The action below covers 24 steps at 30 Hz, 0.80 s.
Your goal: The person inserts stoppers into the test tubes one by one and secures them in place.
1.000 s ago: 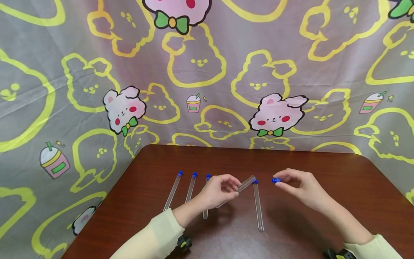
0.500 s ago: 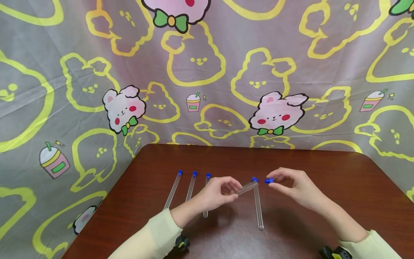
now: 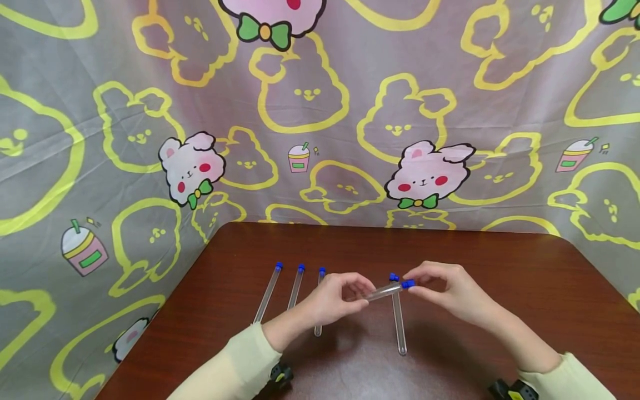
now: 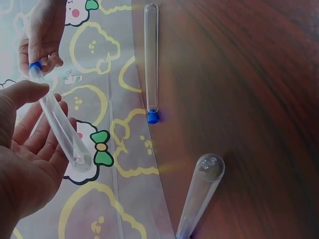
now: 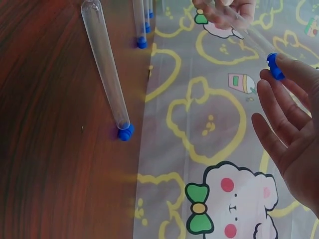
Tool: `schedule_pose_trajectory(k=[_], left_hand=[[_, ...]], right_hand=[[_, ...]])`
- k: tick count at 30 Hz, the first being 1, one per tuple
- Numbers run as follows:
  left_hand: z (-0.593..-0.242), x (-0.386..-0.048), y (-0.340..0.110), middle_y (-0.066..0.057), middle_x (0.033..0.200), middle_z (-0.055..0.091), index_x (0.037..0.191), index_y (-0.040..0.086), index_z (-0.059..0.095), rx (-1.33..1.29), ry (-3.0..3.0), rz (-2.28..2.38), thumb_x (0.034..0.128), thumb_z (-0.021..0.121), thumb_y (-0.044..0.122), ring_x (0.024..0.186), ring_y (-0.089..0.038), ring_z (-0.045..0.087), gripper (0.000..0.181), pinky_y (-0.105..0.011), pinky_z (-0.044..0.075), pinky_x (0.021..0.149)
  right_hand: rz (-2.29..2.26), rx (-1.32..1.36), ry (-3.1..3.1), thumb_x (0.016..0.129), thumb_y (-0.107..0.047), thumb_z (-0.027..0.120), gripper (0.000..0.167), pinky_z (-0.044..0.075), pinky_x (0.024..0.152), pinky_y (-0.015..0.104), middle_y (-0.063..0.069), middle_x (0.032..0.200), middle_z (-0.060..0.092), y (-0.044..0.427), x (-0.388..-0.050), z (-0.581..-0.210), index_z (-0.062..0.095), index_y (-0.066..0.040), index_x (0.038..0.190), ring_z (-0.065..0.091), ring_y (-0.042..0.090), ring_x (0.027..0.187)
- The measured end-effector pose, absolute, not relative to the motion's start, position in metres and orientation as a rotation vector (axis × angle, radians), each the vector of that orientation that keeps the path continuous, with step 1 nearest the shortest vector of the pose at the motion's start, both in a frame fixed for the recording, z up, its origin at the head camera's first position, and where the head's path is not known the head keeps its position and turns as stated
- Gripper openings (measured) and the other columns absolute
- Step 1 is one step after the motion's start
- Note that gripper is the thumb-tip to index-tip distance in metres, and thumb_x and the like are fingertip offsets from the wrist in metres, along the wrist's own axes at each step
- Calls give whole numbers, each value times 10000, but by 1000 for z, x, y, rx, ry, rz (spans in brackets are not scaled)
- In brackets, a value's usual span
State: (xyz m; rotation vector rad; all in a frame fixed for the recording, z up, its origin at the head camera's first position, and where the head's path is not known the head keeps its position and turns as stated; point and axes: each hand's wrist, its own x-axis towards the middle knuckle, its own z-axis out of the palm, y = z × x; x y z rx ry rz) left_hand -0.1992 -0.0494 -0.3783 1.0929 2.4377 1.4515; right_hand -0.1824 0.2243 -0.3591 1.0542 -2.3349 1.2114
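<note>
My left hand (image 3: 334,299) grips a clear test tube (image 3: 384,291) between thumb and fingers, its open end pointing right. My right hand (image 3: 457,286) pinches a blue cap (image 3: 408,284) at that end; in the right wrist view the cap (image 5: 274,66) meets the tube's mouth, though how far it sits in cannot be told. Under the held tube, another clear tube (image 3: 399,328) lies on the table, with a blue cap (image 3: 394,276) at its far end. In the left wrist view, the held tube (image 4: 62,124) slants across the left hand (image 4: 30,164).
Left of my hands, several blue-capped tubes lie side by side: one at the far left (image 3: 267,294), one beside it (image 3: 296,288), and one partly behind the left hand (image 3: 318,331). The brown table (image 3: 480,355) ends at a patterned cloth (image 3: 345,133).
My right hand has moved left with the cap, closing the gap to the tube. The held tube has tipped closer to level, its mouth lower, while the left hand stays almost in place.
</note>
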Motion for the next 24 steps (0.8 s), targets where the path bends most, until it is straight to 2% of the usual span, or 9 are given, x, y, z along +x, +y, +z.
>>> schedule_pose_trajectory(k=[5, 13, 19, 24], left_hand=[[-379, -199, -49, 54, 866, 657, 1047, 100, 684, 1121, 2428, 1457, 845, 733, 1, 807, -38, 587, 231, -241, 496, 670], [-380, -197, -50, -3, 906, 681, 1074, 101, 691, 1132, 2437, 1468, 859, 732, 33, 832, -39, 595, 229, -234, 503, 708], [-377, -195, -52, 54, 916, 669, 1075, 103, 702, 1193, 2485, 1463, 856, 736, 33, 835, -35, 594, 232, -247, 509, 709], [-376, -195, -53, 42, 909, 667, 1076, 91, 710, 1267, 2541, 1411, 866, 729, 44, 807, -20, 576, 216, -224, 500, 674]], right_hand=[[1200, 1064, -2351, 763, 30, 790, 311, 510, 693, 245, -83, 883, 684, 223, -182, -360, 717, -111, 1030, 626, 92, 753], [1198, 1052, -2385, 774, -6, 793, 297, 518, 700, 265, -91, 879, 687, 222, -181, -356, 732, -135, 1035, 625, 89, 752], [1233, 1076, -2383, 780, -13, 787, 258, 508, 652, 238, -62, 863, 690, 221, -180, -354, 742, -98, 1019, 610, 94, 737], [1225, 1083, -2403, 774, -17, 794, 239, 484, 601, 227, -108, 835, 667, 220, -180, -353, 751, -94, 996, 578, 87, 708]])
